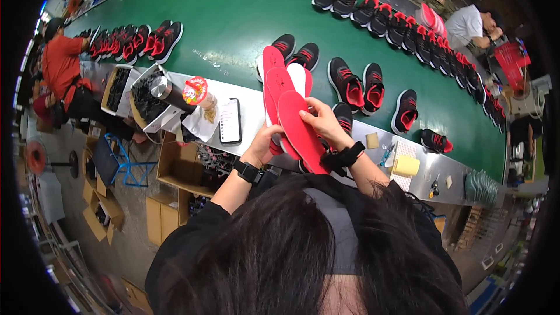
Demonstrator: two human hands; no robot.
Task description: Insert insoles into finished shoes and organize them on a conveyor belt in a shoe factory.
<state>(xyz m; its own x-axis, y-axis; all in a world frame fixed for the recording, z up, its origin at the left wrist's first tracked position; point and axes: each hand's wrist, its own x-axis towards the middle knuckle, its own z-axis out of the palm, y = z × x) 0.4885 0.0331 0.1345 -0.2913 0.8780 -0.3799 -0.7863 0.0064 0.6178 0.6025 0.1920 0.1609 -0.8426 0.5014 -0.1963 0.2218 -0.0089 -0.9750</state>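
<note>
My left hand (263, 143) is closed round the lower part of several red shoe insoles (280, 81), fanned out with their rounded ends toward the belt. My right hand (328, 123) pinches the edge of the nearest red insole (294, 118), thumb on its face. That insole lies over the others, slanting down toward my body. A white-faced piece (298, 77) shows behind the fan. Beyond the insoles, black shoes with red linings (304, 56) stand on the green conveyor belt (233, 9). Another pair (345, 84) sits to the right of my hands, and one shoe (343, 115) is partly hidden behind my right hand.
Rows of shoes line the belt's far side (396, 28) and left end (140, 41). Left along the bench are a tumbler (166, 89), a drink cup (198, 90) and a phone (230, 121). Yellow pad (406, 165) and scissors (434, 188) lie right. Co-workers (61, 64) (466, 26) stand nearby.
</note>
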